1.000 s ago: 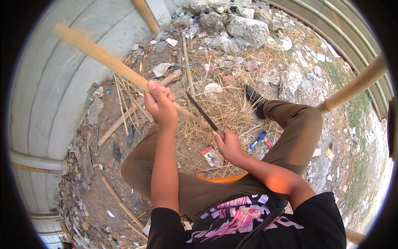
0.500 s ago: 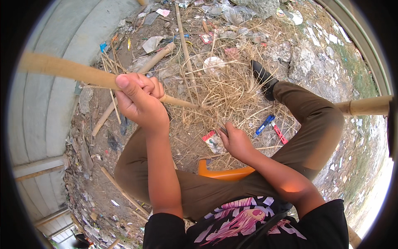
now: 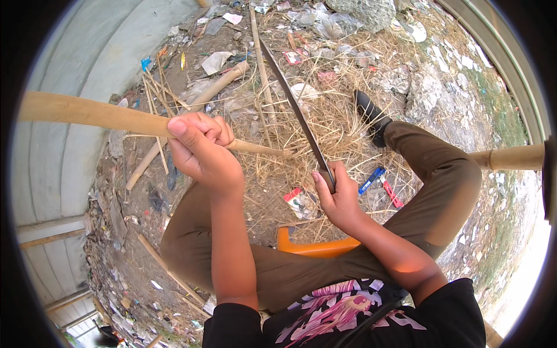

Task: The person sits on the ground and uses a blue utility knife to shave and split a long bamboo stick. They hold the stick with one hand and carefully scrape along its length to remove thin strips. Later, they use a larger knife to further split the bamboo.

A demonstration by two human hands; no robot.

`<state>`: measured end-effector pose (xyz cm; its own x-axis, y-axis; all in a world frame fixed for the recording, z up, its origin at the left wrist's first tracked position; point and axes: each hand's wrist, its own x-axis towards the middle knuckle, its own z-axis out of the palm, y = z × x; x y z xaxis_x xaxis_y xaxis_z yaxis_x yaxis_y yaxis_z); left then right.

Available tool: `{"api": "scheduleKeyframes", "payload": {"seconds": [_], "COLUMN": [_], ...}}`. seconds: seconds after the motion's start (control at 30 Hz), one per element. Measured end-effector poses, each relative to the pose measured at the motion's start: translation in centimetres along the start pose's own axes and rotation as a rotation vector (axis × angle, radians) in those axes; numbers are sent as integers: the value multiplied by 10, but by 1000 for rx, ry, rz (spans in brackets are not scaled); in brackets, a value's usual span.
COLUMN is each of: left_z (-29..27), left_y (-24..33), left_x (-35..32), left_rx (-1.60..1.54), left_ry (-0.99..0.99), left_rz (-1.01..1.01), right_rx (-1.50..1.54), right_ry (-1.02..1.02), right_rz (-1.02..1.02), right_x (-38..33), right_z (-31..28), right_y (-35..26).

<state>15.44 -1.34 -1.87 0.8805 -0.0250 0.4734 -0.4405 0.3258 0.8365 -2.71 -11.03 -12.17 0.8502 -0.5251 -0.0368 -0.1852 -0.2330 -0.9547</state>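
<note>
My left hand is closed around a pale bamboo pole, which runs from the far left, past my fist, down to a pile of straw-like bamboo strips. In my right hand is a machete, its long dark blade slanting up and to the left above the pile. The blade stays apart from the pole. Its grip is mostly covered by my fingers. Beyond the pile lie a thin bamboo stick and a thicker bamboo piece.
A blue cutter knife and a red-handled tool lie by my right leg. Between my legs shows an orange plastic stool. A grey wall stands at left, a horizontal bamboo pole at right. Litter covers the ground.
My right hand has raised the machete, so its blade, barely visible before, now shows at full length. The left-hand end of the bamboo pole has dropped slightly.
</note>
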Motion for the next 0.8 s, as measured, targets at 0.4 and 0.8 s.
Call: {"api": "scheduleKeyframes", "payload": {"seconds": [0.4, 0.8], "left_z": [-5, -19], "left_y": [1, -6], "left_x": [0, 6], "left_rx": [-18, 0], "left_ry": [10, 119], "left_rz": [-5, -8], "right_rx": [519, -413], "right_ry": [-308, -252], "right_rz": [663, 370], "right_x": [16, -22], "right_z": [-3, 23], "right_y": [28, 113]}}
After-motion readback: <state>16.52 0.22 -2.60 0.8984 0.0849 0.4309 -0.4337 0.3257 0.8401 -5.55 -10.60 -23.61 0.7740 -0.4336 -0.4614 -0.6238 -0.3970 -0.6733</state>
